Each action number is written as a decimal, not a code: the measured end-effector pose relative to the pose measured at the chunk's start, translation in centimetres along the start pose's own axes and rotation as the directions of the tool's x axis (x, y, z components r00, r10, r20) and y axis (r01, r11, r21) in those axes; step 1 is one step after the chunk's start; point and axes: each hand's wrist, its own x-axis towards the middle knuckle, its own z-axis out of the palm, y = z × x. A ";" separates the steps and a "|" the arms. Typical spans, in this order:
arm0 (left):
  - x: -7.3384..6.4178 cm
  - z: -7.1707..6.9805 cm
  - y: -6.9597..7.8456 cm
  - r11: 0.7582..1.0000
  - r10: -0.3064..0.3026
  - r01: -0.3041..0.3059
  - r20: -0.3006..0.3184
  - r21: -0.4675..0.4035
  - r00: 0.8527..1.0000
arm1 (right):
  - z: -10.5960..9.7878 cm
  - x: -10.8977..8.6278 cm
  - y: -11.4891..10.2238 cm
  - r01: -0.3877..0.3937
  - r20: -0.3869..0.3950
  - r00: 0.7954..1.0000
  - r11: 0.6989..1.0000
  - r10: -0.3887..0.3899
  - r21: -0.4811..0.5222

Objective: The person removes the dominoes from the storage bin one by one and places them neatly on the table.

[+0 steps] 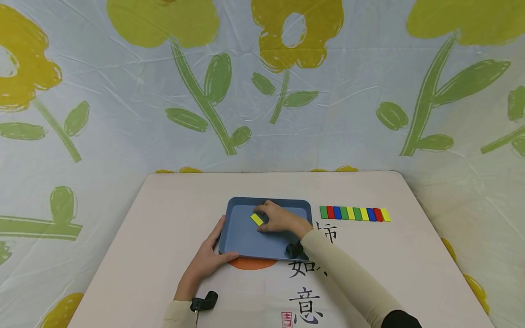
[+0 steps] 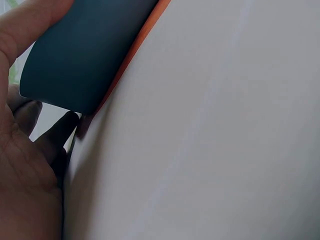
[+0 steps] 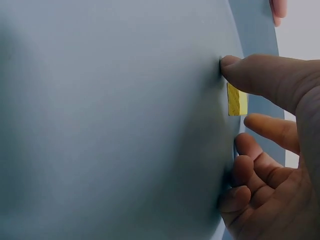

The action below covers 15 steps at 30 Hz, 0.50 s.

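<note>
A blue tray [image 1: 242, 246] lies on the table. At its front left corner my left hand [image 1: 207, 259] holds it, with the thumb along the front rim and the other fingers by the left side; in the left wrist view the tray corner [image 2: 75, 65] sits between thumb and fingers. Inside the tray is a small yellow rectangular block [image 1: 256, 219]. Over the tray reaches my right hand [image 1: 280, 217]. Its thumb [image 3: 250, 70] and forefinger lie on either side of the yellow block [image 3: 236, 100], with a slight gap showing at the forefinger. The remaining fingers are bent.
Right of the tray, several green, red, blue and yellow blocks [image 1: 354, 213] form a side-by-side row. The table [image 1: 172, 218] carries black printed characters [image 1: 306, 300] and an orange disc [image 1: 254, 264] partly under the tray. A flowered cloth [image 1: 328, 136] hangs behind.
</note>
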 end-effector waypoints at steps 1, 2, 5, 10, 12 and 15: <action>0.0 0.0 0.0 1.000 0.000 0.000 0.000 -0.002 1.000 | 0.0 0.0 0.0 0.000 -0.001 1.000 1.000 0.000 -0.002; 0.0 0.0 0.0 1.000 0.001 -0.001 0.001 -0.002 1.000 | 0.0 0.0 0.0 -0.001 0.000 1.000 1.000 0.001 -0.003; 0.0 0.0 0.0 1.000 0.008 -0.008 0.001 -0.009 1.000 | 0.0 0.0 -0.1 0.001 -0.002 1.000 1.000 -0.001 -0.008; 0.0 0.0 0.1 1.000 0.005 -0.005 0.004 -0.026 1.000 | -0.1 0.0 -0.2 -0.003 -0.001 1.000 1.000 0.003 -0.013; 0.0 0.0 0.1 1.000 -0.001 0.001 0.005 -0.029 1.000 | 0.0 0.0 -0.2 -0.006 -0.002 1.000 1.000 0.006 -0.014; 0.0 0.0 0.0 1.000 -0.006 0.006 0.003 -0.027 1.000 | -0.1 0.0 -0.2 -0.004 -0.007 1.000 1.000 0.003 -0.014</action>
